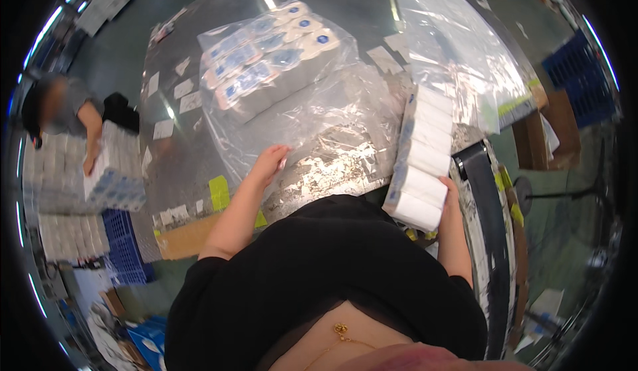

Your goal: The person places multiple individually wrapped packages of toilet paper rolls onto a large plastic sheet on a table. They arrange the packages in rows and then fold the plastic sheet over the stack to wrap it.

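Note:
Just left of centre, my left hand has its fingertips closed at the edge of a large clear plastic bag, seemingly pinching the film. Inside the bag, on its far side, lie several wrapped packs of tissue rolls with blue and white printing, side by side in rows. At the right, my right hand grips the near end of a long pack of white rolls. That pack slants over the table's near right edge, its printed side facing left. The palm side of my right hand is hidden.
A metal-topped table carries paper scraps and a stack of clear plastic bags at the far right. A conveyor belt runs along my right. Beyond it stands an open cardboard box. At the left, a person handles stacked packs above a blue crate.

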Demonstrator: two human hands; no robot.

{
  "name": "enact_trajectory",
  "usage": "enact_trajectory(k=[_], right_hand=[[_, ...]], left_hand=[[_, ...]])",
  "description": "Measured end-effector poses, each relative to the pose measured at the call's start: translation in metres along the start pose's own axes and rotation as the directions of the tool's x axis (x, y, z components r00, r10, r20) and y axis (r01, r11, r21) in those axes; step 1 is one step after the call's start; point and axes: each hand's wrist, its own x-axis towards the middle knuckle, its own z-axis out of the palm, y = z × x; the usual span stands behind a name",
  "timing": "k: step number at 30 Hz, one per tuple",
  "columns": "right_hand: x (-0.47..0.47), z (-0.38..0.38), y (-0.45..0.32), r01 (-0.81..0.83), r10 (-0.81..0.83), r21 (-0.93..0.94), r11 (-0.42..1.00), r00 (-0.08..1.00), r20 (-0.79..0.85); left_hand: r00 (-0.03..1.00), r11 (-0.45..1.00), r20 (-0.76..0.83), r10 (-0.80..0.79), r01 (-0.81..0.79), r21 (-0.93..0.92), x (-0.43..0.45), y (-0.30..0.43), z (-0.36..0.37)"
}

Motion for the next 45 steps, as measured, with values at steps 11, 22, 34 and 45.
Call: enact_trajectory(k=[11, 22, 34, 45], right_hand=[[-0.008, 0.067, -0.045, -0.211, 0.431, -0.576, 0.790, 0.859, 0.276], [0.053, 0.122, 0.025, -0.344, 0.531, -0.465, 0.816, 0.764, 0.367], [0.129, 0.269, 0.097, 0.406, 0.200, -0.632, 0.660, 0.716, 0.669], [0.161, 0.126, 0.092, 0.365, -0.265, -0.608, -0.705, 0.660, 0.703]], left_hand=[[0.916, 0.893, 0.057, 0.397, -0.371, -0.255, -0.041, 0.131, 0.048], [0.850, 0.860, 0.184, 0.494, -0.509, 0.042, -0.127, 0.156, 0.043], [0.877, 0.915, 0.266, 0.399, -0.402, -0.048, -0.099, 0.122, 0.061], [0.996, 0.996, -0.038, 0.086, -0.084, 0.037, -0.014, -0.034, -0.004]])
